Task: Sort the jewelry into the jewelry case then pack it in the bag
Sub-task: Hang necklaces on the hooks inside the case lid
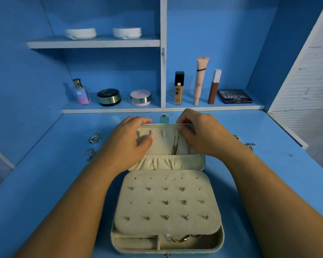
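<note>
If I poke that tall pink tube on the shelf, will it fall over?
Probably yes. The pink tube stands tall on a narrow cap and is wider at the top, so a nudge would likely tip it. It might then knock the brown stick beside it. It looks like soft plastic, so it probably would not break.

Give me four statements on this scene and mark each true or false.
1. The case lies open on the desk. True.
2. The left hand and right hand both hold the lid at its top edge. True.
3. The panel holds nothing. False: studs sit in it.
4. All jewelry is in the case. False: silver pieces lie on the desk, left of the case.
</note>
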`<state>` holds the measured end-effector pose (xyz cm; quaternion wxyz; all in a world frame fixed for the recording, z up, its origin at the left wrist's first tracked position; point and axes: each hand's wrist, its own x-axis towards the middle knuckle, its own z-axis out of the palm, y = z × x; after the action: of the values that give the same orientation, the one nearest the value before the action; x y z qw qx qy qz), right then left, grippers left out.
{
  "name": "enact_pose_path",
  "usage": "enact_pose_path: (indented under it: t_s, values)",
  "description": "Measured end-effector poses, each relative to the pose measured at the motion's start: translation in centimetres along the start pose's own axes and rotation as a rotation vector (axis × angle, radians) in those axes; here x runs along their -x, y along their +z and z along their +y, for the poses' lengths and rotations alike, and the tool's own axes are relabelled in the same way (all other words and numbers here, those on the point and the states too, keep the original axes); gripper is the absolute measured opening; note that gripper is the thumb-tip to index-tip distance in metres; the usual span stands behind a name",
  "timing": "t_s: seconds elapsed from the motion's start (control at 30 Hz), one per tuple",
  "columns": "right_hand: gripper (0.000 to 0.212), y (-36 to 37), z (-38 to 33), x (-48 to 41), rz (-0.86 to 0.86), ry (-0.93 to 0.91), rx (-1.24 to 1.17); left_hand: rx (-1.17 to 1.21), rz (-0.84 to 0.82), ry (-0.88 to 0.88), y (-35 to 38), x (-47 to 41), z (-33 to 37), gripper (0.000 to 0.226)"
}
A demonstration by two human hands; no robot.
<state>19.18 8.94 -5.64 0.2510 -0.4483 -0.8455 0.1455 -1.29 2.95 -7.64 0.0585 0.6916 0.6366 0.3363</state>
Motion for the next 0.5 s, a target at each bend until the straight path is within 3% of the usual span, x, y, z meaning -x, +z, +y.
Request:
enact_pose_path:
  t_s: [0.17, 0.33, 0.5]
  values:
    - [0.015, -3.4, 1.6, 0.7, 0.004, 0.115, -0.148, 0.028, -0.024, -0.012, 0.2, 0.2, -0.2, 0.034]
    - [0.011, -8.0, 7.3, 3.4, -0.12, 0.386, 0.124, 0.027, -0.051, -0.063, 0.7, 0.2, -0.4, 0.032]
    - [0.019, -7.9, 9.7, 6.0, -0.21, 0.493, 0.305, 0.019, -0.059, -0.084, 1.3, 0.0, -0.5, 0.029]
